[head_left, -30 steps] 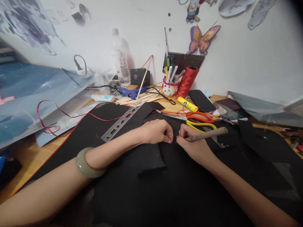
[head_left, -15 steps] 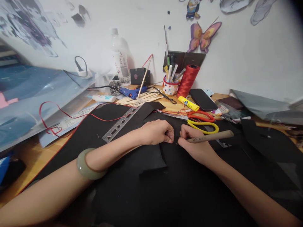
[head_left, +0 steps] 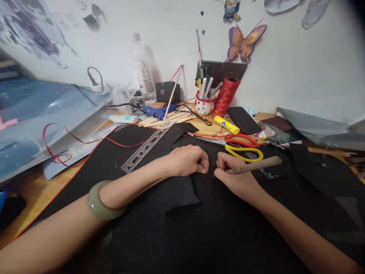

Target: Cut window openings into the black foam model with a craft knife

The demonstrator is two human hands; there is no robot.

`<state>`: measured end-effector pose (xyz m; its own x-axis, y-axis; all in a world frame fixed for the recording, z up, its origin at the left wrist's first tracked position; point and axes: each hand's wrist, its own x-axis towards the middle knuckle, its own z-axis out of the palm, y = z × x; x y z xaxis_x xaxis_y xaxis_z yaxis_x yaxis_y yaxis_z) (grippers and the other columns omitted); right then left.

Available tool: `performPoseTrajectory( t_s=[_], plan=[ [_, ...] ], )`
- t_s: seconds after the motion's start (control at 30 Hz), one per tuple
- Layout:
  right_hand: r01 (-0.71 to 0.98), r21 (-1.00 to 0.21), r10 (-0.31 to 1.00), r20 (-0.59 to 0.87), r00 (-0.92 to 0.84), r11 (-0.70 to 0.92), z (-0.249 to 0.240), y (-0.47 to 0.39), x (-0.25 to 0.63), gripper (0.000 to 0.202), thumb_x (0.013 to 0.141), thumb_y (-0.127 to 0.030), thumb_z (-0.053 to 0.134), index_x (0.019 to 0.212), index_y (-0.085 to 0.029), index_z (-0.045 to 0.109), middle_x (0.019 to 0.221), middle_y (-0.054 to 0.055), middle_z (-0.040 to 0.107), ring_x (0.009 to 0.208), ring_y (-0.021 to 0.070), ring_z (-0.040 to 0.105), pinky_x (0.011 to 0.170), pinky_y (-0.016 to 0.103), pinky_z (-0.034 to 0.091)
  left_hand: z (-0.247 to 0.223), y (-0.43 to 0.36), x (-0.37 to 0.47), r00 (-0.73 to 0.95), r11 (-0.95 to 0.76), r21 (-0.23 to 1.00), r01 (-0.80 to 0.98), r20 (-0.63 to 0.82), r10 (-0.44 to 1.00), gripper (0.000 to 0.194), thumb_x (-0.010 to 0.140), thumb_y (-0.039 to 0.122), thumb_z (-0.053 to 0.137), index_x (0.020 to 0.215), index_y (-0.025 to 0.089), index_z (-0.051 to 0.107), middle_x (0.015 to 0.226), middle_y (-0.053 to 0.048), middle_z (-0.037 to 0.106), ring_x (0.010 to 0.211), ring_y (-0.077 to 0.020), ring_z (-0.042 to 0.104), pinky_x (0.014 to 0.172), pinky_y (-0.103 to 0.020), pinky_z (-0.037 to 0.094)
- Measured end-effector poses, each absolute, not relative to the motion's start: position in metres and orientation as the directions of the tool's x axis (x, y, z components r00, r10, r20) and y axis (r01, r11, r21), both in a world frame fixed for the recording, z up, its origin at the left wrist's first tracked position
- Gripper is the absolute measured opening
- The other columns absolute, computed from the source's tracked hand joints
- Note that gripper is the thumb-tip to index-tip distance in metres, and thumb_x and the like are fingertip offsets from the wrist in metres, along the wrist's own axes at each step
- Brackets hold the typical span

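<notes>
My right hand is closed around a pen-like tool with a tapered beige handle, printed with small dark marks. The handle slants up to the right; its tip is too small to make out beside a little pale mark near the fingertips. Just across a narrow gap is my left hand, its fingers curled and pressed together low over black sheet material. What they pinch, if anything, is hidden. A loose black piece lies under the left wrist. Behind the right hand are scissors with one red and one yellow handle.
A clear stencil ruler lies left of the hands. Further back are a yellow glue stick, a phone, a red thread spool, a pen cup, a blue glue gun, wooden sticks and a plastic bottle.
The view has shifted slightly. Both hands keep nearly the same pose and place, and the beige-handled tool stays in the right hand.
</notes>
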<state>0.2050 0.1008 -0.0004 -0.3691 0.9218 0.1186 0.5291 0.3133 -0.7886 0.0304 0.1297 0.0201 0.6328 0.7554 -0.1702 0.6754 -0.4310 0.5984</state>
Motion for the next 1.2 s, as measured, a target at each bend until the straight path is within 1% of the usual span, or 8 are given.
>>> performPoseTrajectory(
  t_s=[0.33, 0.47, 0.67, 0.9, 1.2],
  plan=[
    [0.541, -0.793, 0.942, 0.118, -0.314, 0.279, -0.0016, 0.1005, 0.2074, 0.022, 0.068, -0.014, 0.048, 0.057, -0.020, 0.031, 0.053, -0.006, 0.034, 0.050, 0.0085, 0.030, 0.046, 0.024, 0.024, 0.0181, 0.1303, 0.0303, 0.639, -0.437, 0.603, 0.668, -0.163, 0.752, 0.008, 0.070, 0.022, 0.060, 0.077, 0.025, 0.065, 0.076, 0.007, 0.065, 0.072, -0.0114, 0.057, 0.056, -0.019, 0.033],
    [0.536, -0.794, 0.938, 0.121, -0.326, 0.289, -0.0014, 0.1006, 0.2069, 0.022, 0.069, -0.015, 0.049, 0.057, -0.020, 0.031, 0.051, -0.007, 0.031, 0.048, 0.0084, 0.029, 0.045, 0.024, 0.023, 0.0185, 0.1305, 0.0306, 0.640, -0.439, 0.601, 0.668, -0.162, 0.751, 0.009, 0.070, 0.022, 0.060, 0.077, 0.024, 0.065, 0.077, 0.006, 0.066, 0.073, -0.0116, 0.057, 0.058, -0.019, 0.034],
    [0.524, -0.790, 0.926, 0.140, -0.350, 0.318, -0.0012, 0.1004, 0.2051, 0.022, 0.066, -0.011, 0.046, 0.056, -0.020, 0.029, 0.054, -0.006, 0.034, 0.051, 0.0086, 0.031, 0.047, 0.025, 0.023, 0.0197, 0.1302, 0.0310, 0.636, -0.439, 0.594, 0.674, -0.163, 0.754, 0.009, 0.070, 0.022, 0.060, 0.077, 0.025, 0.065, 0.075, 0.007, 0.065, 0.072, -0.0114, 0.057, 0.058, -0.020, 0.033],
    [0.522, -0.789, 0.921, 0.137, -0.364, 0.323, -0.0008, 0.1013, 0.2056, 0.026, 0.064, -0.008, 0.046, 0.055, -0.020, 0.025, 0.052, -0.006, 0.029, 0.051, 0.0086, 0.027, 0.046, 0.025, 0.021, 0.0175, 0.1313, 0.0295, 0.652, -0.451, 0.606, 0.656, -0.154, 0.742, 0.009, 0.071, 0.022, 0.059, 0.078, 0.024, 0.065, 0.075, 0.007, 0.065, 0.071, -0.0110, 0.057, 0.058, -0.020, 0.033],
    [0.561, -0.781, 0.942, 0.101, -0.319, 0.274, -0.0024, 0.1005, 0.2071, 0.023, 0.068, -0.013, 0.049, 0.056, -0.020, 0.031, 0.052, -0.007, 0.034, 0.049, 0.0078, 0.029, 0.046, 0.023, 0.024, 0.0151, 0.1333, 0.0292, 0.674, -0.455, 0.640, 0.619, -0.136, 0.726, 0.010, 0.070, 0.021, 0.060, 0.078, 0.022, 0.066, 0.076, 0.006, 0.066, 0.070, -0.0105, 0.057, 0.057, -0.019, 0.034]
  ],
)
